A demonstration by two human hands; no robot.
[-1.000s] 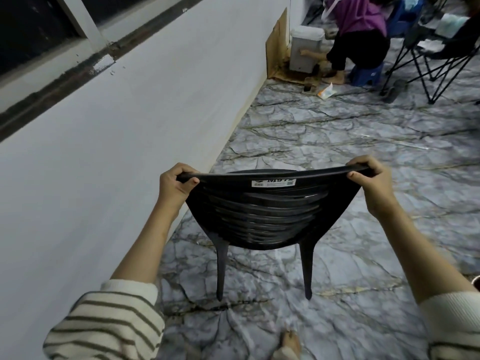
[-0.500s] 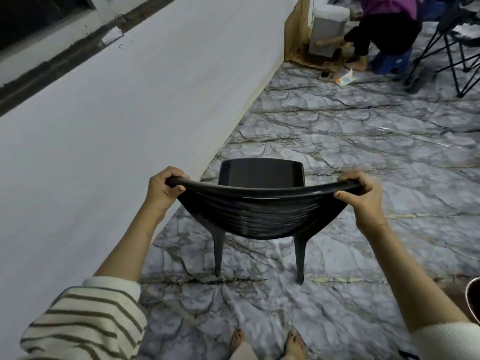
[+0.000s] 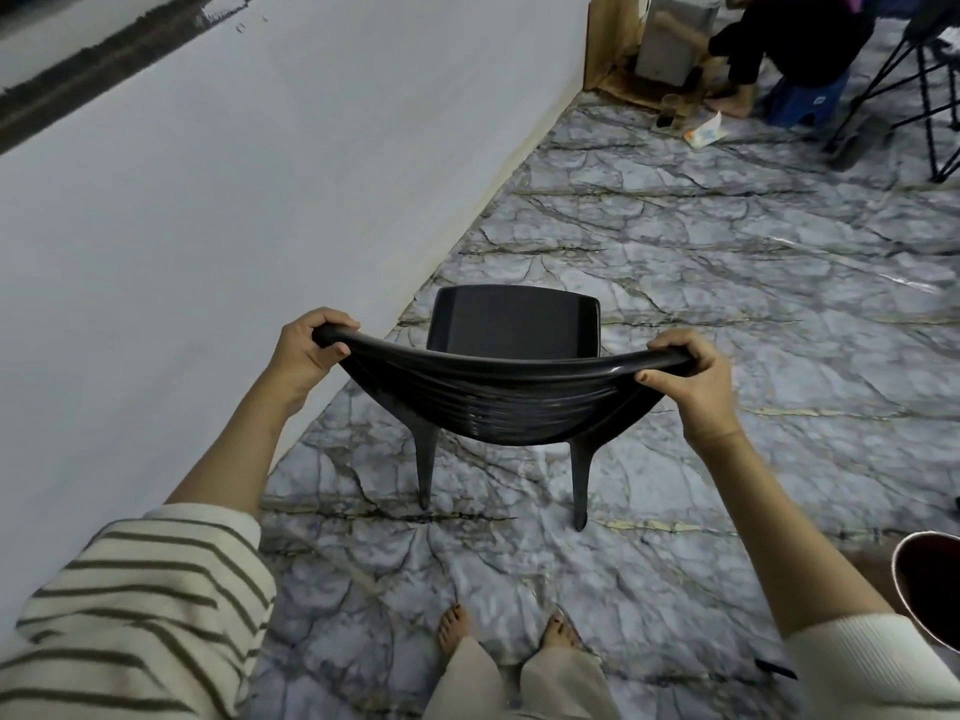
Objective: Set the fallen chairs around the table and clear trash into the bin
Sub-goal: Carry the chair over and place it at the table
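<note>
A black plastic chair stands upright on the marble-patterned floor, its back toward me and its seat facing away. My left hand grips the left end of the curved top rail. My right hand grips the right end of the same rail. Both rear legs reach the floor. A white bin stands far off at the top by the wall. A piece of paper trash and a small cup lie on the floor in front of it.
A white wall runs along the left, close to the chair. Another person crouches by the bin beside a blue stool. Folding chair legs stand at top right. A dark round rim shows at the right edge. My bare feet are below.
The chair has tipped from tilted, with its seat hidden, to upright on the floor, its seat now showing. Both hands kept their hold on the top rail. The view has dropped lower.
</note>
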